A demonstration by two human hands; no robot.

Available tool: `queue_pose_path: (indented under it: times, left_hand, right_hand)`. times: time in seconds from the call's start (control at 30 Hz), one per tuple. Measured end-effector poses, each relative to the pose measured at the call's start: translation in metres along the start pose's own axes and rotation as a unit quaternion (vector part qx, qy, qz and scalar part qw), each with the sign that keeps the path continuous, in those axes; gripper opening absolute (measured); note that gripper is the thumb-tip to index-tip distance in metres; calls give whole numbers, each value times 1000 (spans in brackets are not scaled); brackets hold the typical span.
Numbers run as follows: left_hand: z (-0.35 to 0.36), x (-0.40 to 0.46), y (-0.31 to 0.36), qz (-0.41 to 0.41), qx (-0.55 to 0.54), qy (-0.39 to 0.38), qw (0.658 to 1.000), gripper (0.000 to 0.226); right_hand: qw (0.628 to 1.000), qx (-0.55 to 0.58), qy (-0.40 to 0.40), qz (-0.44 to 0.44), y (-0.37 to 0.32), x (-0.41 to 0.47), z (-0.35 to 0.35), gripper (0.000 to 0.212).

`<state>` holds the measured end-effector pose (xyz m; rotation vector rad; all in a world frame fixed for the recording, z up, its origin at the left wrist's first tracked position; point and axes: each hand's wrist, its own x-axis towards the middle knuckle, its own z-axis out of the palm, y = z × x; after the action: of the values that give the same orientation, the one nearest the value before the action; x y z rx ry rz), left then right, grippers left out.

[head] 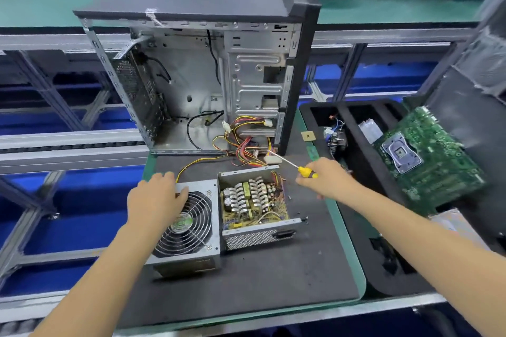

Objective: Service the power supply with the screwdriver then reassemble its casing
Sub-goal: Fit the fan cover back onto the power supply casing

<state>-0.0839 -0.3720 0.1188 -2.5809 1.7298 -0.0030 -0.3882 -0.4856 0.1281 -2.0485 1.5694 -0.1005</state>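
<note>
Under our left hand (156,197) lies the power supply's fan cover (189,224), fingers spread flat across its far edge and grille. Between our hands sits the open power supply base (256,208), circuit board exposed, its coloured wires (246,145) trailing away from us into the computer case (197,76). Our right hand (325,179) grasps the yellow-handled screwdriver (301,169), tip pointing up-left toward those wires.
</note>
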Motion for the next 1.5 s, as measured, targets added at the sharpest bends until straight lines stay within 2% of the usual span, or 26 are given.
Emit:
queue_pose_path:
  times: [0.13,0.2,0.3,0.37,0.47,0.57,0.67,0.77,0.93,1.0,1.07,1.13,1.17,1.27,1.37,1.47,1.5]
  left_hand:
    - [4,0,5,-1,91,-9,996,44]
    - [6,8,13,65,95,-11,993,48]
    - [8,17,43,212,-24,-4,977,45]
    - [9,21,58,243,-53,-2,968,42]
    - [13,26,55,211,-99,-12,972,40]
    - [14,22,30,150,-175,-16,973,38]
    - [18,12,-3,70,-246,2,967,36]
    - [25,0,-30,-25,-297,14,954,38]
    - [37,-28,-57,-134,-430,6,893,40]
    - [42,-37,-64,-159,-475,-9,866,29]
    - [45,-45,-73,-156,-493,-39,855,19]
    - [48,-52,-81,-138,-514,-88,842,36]
    - [48,-55,-84,-130,-541,-116,823,43]
    - [52,-61,-91,-137,-643,-196,727,45]
    - [63,-64,-98,-122,-671,-270,680,42]
    - [74,-70,-107,-86,-729,-306,606,35]
    - [75,-72,-109,-72,-739,-312,593,35]
  right_hand:
    - [999,22,13,31,32,5,19,30]
    - [998,41,19,44,45,7,29,19]
    - [995,65,61,41,49,18,45,10]
    - [994,51,99,18,43,30,56,6]
    - [992,21,125,-15,35,49,69,11]
    - [993,9,115,-19,35,62,77,12]
    - [993,1,116,-22,36,69,79,20]
    - [990,56,125,-37,42,66,76,23]
    - [984,73,162,-18,48,40,59,17]
    - [984,76,160,-25,36,29,54,14]
    - [984,81,151,-48,17,19,51,9]
    - [984,86,136,-74,-4,11,51,4]
    - [984,90,128,-82,-15,8,52,4]
    - [984,100,107,-99,-51,4,59,6]
    - [984,88,80,-129,-79,2,70,7]
    - [982,93,55,-156,-95,0,78,5]
    - [981,94,48,-162,-100,-1,80,6]
